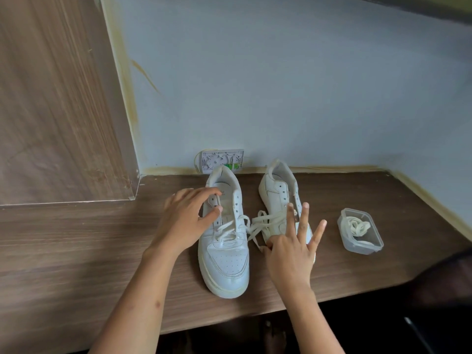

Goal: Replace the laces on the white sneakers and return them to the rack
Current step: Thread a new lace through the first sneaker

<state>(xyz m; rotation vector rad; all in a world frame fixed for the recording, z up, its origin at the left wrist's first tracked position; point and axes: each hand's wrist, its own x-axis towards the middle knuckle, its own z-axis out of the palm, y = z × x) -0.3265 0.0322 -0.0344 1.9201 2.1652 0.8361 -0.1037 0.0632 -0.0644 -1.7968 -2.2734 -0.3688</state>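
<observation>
the left hand (187, 215) pinches the left white leather sneaker (224, 241) at its eyelets; the right hand (293, 247) pinches its loose cream lace (255, 226), three fingers splayed.

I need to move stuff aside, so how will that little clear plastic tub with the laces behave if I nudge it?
The clear plastic tub looks thin-walled and holds only coiled laces, so it is probably very light. It would likely slide easily on the smooth wooden desk. It has no lid on, so a hard knock might spill them.
</observation>
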